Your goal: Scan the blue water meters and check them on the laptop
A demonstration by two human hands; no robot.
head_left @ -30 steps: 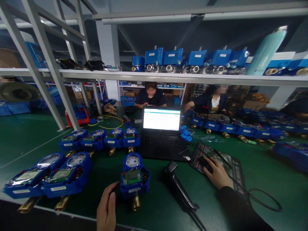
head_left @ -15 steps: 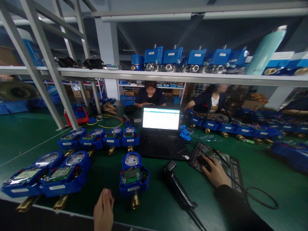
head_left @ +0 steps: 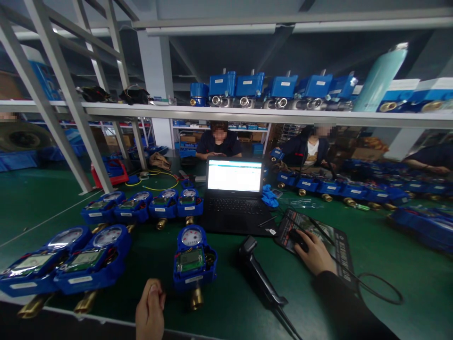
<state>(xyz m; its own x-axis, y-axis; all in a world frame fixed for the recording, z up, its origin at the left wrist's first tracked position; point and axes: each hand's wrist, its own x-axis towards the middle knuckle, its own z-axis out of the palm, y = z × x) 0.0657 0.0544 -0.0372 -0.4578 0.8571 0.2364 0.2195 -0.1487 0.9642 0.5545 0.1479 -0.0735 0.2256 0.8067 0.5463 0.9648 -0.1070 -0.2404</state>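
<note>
My right hand (head_left: 316, 252) rests over a black computer mouse (head_left: 299, 240), fingers wrapped round it, on a dark printed mouse pad (head_left: 341, 243). Near the bench's front edge, my left hand (head_left: 151, 302) is closed in a loose fist with nothing showing in it. Just right of that fist, a blue water meter (head_left: 194, 262) lies with its dial, circuit board and small display exposed and its brass fitting towards me. Between this meter and my right hand lies a black barcode scanner (head_left: 260, 274). Behind them an open laptop (head_left: 235, 208) has its screen lit.
Several more blue meters (head_left: 92, 257) stand in two rows on the left. Blue gloves (head_left: 269, 196) lie beside the laptop. A shelf (head_left: 198, 111) crosses above, bearing blue meters and a pale green bottle (head_left: 380, 78). Co-workers (head_left: 218, 141) sit opposite, near another meter row (head_left: 325, 186).
The view has shifted slightly. Both my hands keep their places, the right one on the mouse. Across the bench, a blue meter now shows raised beside the co-worker on the right.
</note>
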